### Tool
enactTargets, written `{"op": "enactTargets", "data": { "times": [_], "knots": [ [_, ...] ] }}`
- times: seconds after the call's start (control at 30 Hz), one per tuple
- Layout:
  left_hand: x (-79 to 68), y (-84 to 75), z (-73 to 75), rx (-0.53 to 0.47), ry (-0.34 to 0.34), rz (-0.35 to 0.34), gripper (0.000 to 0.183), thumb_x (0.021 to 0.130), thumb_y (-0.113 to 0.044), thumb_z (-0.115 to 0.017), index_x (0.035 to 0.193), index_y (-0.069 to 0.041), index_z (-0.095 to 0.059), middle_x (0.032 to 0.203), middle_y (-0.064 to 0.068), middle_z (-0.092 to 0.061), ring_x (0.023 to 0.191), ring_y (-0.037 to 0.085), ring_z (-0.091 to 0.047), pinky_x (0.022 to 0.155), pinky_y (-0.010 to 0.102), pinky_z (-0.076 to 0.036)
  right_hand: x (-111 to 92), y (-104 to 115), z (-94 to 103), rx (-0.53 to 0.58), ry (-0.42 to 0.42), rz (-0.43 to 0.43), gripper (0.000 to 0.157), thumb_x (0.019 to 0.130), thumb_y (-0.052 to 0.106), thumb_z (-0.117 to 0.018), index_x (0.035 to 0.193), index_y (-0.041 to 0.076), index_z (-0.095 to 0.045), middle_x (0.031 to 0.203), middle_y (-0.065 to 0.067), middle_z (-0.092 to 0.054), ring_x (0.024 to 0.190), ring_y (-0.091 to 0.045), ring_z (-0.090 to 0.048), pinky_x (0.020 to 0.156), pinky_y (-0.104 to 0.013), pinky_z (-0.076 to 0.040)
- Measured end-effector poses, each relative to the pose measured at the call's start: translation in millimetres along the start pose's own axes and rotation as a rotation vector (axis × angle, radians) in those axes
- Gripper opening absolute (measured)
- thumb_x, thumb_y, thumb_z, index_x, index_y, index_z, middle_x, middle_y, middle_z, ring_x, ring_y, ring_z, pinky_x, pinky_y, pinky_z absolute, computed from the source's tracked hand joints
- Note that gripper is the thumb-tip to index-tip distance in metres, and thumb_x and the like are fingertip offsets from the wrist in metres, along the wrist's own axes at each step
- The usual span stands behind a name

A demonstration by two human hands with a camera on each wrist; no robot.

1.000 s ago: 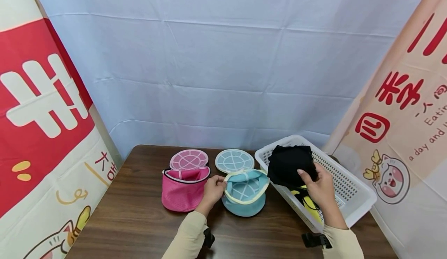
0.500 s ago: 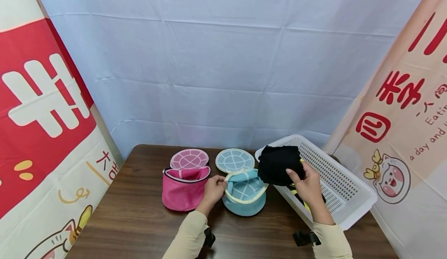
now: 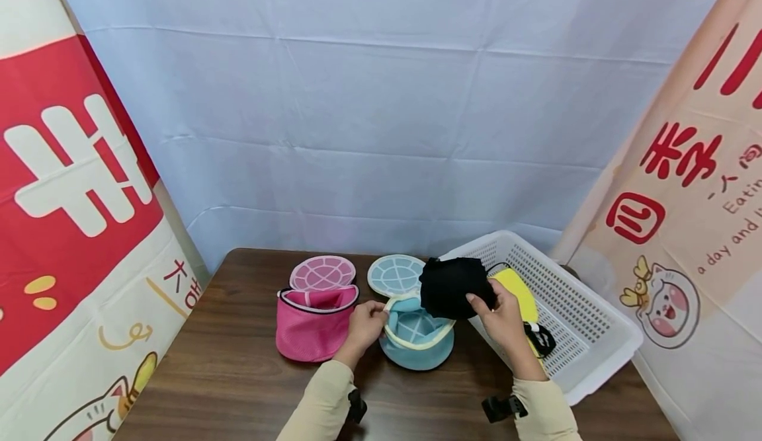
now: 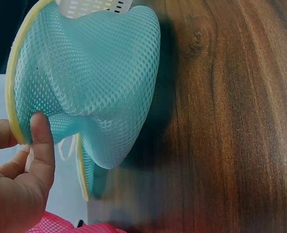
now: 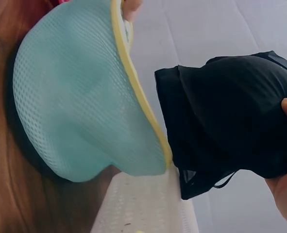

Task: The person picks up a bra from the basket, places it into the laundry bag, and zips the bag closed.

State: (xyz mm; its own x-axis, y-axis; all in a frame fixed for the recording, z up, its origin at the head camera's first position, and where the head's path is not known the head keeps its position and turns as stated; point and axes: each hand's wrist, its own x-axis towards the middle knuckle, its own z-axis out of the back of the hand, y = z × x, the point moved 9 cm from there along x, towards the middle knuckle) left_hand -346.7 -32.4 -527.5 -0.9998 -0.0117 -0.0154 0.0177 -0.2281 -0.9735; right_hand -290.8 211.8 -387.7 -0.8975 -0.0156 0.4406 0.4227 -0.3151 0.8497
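A folded black bra hangs over the right rear of the blue mesh laundry bag, held by my right hand at its right side with the thumb on top. In the right wrist view, a smooth cup of it and a thin strap loop show beside the bag's yellow rim. My left hand pinches that rim at its left side, thumb against the mesh in the left wrist view. The bag stands upright on the table, mouth uncovered, its round lid folded back behind.
Left of the blue bag stands a pink mesh laundry bag, its lid also folded back. A white perforated basket at the right holds a yellow item and a black-and-white cord-like piece. A cloth backdrop rises behind the table.
My right hand has carried the black bra leftward from over the basket to the blue bag's mouth, uncovering more of the yellow item. The left hand has stayed at the rim.
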Motion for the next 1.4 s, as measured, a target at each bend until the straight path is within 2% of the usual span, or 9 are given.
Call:
{"op": "enactTargets", "data": {
  "times": [0.17,0.27,0.4,0.53,0.63,0.77,0.87,1.1,1.4],
  "knots": [
    [-1.3,-1.1,0.0,0.0,-0.001,-0.012,0.018,0.087,-0.004,-0.057,0.099,0.007,-0.064,0.071,0.006,-0.06,0.048,0.015,-0.055,0.049,0.03,-0.051,0.5,-17.6,-8.2,0.033,0.011,-0.009,0.018,0.088,-0.004,-0.058,0.106,-0.006,-0.057,0.095,-0.018,-0.058,0.085,-0.015,-0.056,0.068,-0.021,-0.046],
    [-0.8,-0.1,-0.6,0.001,0.002,-0.02,0.018,0.087,-0.004,-0.057,0.1,0.007,-0.064,0.071,0.006,-0.06,0.048,0.014,-0.054,0.049,0.029,-0.05,-0.6,-3.3,-14.1,0.003,0.03,0.015,0.016,0.086,-0.009,-0.058,0.102,-0.009,-0.057,0.089,-0.018,-0.058,0.078,-0.017,-0.054,0.063,-0.022,-0.045],
    [-1.3,0.3,-2.6,-0.015,0.013,-0.021,0.017,0.088,-0.004,-0.058,0.1,0.007,-0.064,0.07,0.004,-0.058,0.05,0.012,-0.053,0.049,0.028,-0.05,-2.7,0.7,-21.4,-0.037,0.061,0.013,0.018,0.085,-0.01,-0.058,0.102,-0.009,-0.058,0.094,-0.018,-0.059,0.083,-0.021,-0.055,0.067,-0.024,-0.046],
    [-2.3,-1.0,-3.0,-0.024,0.016,-0.022,0.018,0.088,-0.004,-0.057,0.1,0.008,-0.063,0.071,0.005,-0.058,0.052,0.013,-0.053,0.05,0.029,-0.051,-3.4,-5.1,-27.6,-0.031,0.083,0.028,0.014,0.084,-0.011,-0.059,0.097,-0.008,-0.059,0.094,-0.017,-0.059,0.082,-0.02,-0.056,0.065,-0.025,-0.046],
    [-2.3,-1.0,-2.9,-0.025,0.015,-0.023,0.018,0.088,-0.003,-0.057,0.101,0.008,-0.062,0.071,0.005,-0.057,0.053,0.013,-0.053,0.05,0.029,-0.051,-3.1,-21.7,-31.2,-0.016,0.089,0.014,0.012,0.084,-0.009,-0.061,0.095,-0.006,-0.06,0.092,-0.017,-0.059,0.079,-0.022,-0.056,0.063,-0.028,-0.047],
    [-2.9,-0.7,-3.4,-0.043,0.016,-0.027,0.018,0.087,-0.001,-0.057,0.101,0.009,-0.062,0.071,0.005,-0.057,0.053,0.012,-0.053,0.05,0.029,-0.051,-4.2,-49.4,-34.8,-0.044,0.085,-0.058,0.018,0.084,-0.001,-0.065,0.101,-0.005,-0.061,0.107,-0.021,-0.06,0.101,-0.033,-0.056,0.079,-0.04,-0.047],
    [-3.7,-0.7,-4.0,-0.07,0.021,-0.031,0.019,0.086,0.0,-0.057,0.101,0.011,-0.061,0.07,0.005,-0.057,0.054,0.012,-0.052,0.05,0.029,-0.051,-6.8,-57.1,-37.5,-0.091,0.083,-0.077,0.021,0.082,0.001,-0.068,0.101,-0.005,-0.062,0.112,-0.023,-0.058,0.111,-0.037,-0.049,0.086,-0.049,-0.042],
    [-2.9,1.0,-4.7,-0.118,0.029,-0.025,0.019,0.087,0.0,-0.056,0.101,0.011,-0.061,0.069,0.005,-0.056,0.051,0.012,-0.052,0.05,0.029,-0.051,-9.0,-54.9,-45.8,-0.191,0.103,0.023,0.017,0.075,-0.004,-0.072,0.09,0.001,-0.066,0.098,-0.017,-0.064,0.097,-0.033,-0.057,0.078,-0.048,-0.045],
    [-2.2,2.2,-5.5,-0.124,0.027,-0.014,0.017,0.087,-0.002,-0.057,0.1,0.009,-0.062,0.069,0.006,-0.056,0.05,0.013,-0.052,0.05,0.03,-0.051,-12.7,-49.0,-56.6,-0.234,0.161,0.128,0.023,0.072,-0.007,-0.073,0.094,-0.002,-0.067,0.094,-0.015,-0.066,0.089,-0.029,-0.06,0.07,-0.039,-0.049]
  ]
}}
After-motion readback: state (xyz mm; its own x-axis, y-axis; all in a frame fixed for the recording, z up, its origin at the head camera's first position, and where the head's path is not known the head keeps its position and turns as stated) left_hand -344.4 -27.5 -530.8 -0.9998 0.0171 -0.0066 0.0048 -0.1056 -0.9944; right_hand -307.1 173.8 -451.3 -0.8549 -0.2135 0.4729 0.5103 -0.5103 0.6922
